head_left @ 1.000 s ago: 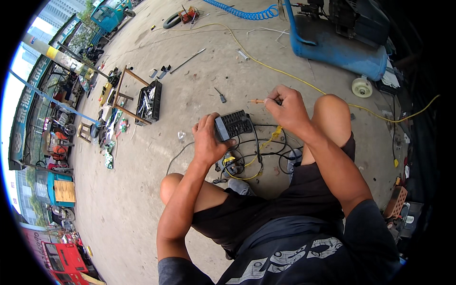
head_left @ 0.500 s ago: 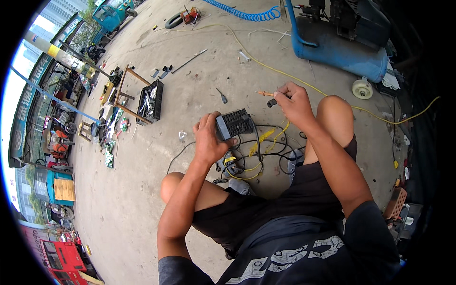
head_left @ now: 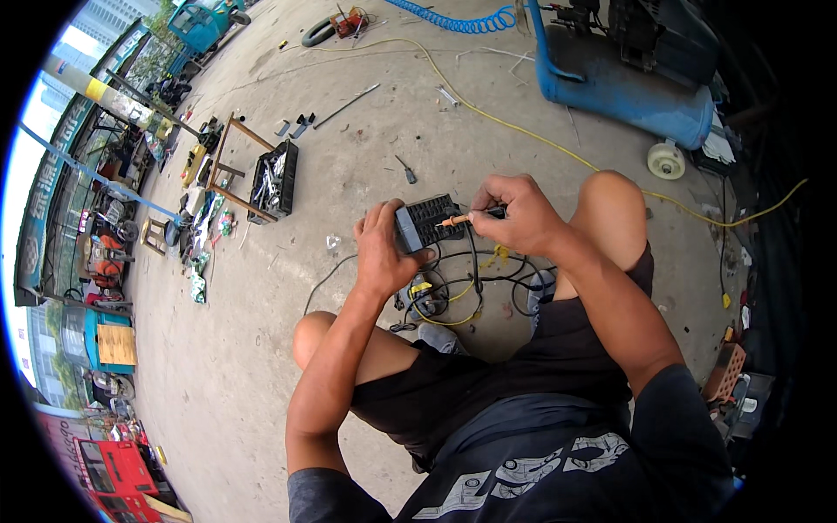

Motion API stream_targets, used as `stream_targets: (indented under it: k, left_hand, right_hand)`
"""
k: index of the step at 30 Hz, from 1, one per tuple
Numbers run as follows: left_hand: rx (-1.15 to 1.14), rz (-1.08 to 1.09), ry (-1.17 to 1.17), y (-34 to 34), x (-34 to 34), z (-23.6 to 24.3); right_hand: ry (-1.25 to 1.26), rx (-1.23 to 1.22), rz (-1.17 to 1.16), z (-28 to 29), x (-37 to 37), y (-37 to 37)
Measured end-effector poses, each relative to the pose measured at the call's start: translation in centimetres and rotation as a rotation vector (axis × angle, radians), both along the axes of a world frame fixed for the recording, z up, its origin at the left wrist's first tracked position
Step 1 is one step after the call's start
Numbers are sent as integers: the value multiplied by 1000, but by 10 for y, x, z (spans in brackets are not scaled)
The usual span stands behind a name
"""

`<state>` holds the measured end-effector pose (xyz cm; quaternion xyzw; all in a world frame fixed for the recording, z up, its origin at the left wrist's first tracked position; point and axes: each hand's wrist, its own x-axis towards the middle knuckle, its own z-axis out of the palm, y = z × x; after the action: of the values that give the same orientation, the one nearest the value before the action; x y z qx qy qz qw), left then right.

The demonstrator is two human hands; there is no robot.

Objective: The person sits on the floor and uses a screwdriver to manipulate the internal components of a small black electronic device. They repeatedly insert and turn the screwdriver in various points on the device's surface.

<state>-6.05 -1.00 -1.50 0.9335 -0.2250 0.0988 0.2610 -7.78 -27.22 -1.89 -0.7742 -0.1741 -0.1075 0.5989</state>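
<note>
My left hand (head_left: 384,253) grips the left side of a black ribbed box (head_left: 427,220), its thumb along the lower edge. Rows of slots or fins face up, and a thick black cable (head_left: 476,261) hangs from the box's right end. In my right hand (head_left: 523,213) is a slim orange pointed tool (head_left: 456,221), pinched between thumb and fingers. Its tip is over the ribbed face; whether it touches I cannot tell. A small black piece also shows at those fingers, partly hidden.
Coiled black and yellow cables (head_left: 453,307) lie between my feet. Ahead on the concrete are a screwdriver (head_left: 407,172), a black tool crate (head_left: 277,183) and a wooden frame (head_left: 228,166). A blue air compressor (head_left: 623,105) stands far right; a yellow hose (head_left: 506,131) crosses the floor.
My right hand has come down and left, bringing the orange tool from clear of the box to over its ribbed face. My left hand keeps its hold on the box.
</note>
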Motion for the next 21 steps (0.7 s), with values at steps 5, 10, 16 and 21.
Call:
stream_targets:
  k: [5,10,16,21]
  left_hand:
    - [-5,1,-5,1,1,-2]
    - [-1,2,5,0,1,0]
    - [-5,-8,1,-2,1,0]
    - [10,6,17,-2,0,0]
  right_hand:
    - [-33,-77,25,5,-3,3]
    - [-82,-74,34,4,-2,7]
    - [-106,-101,64,7,-4,7]
    - [-73,-112,90,3,-4,6]
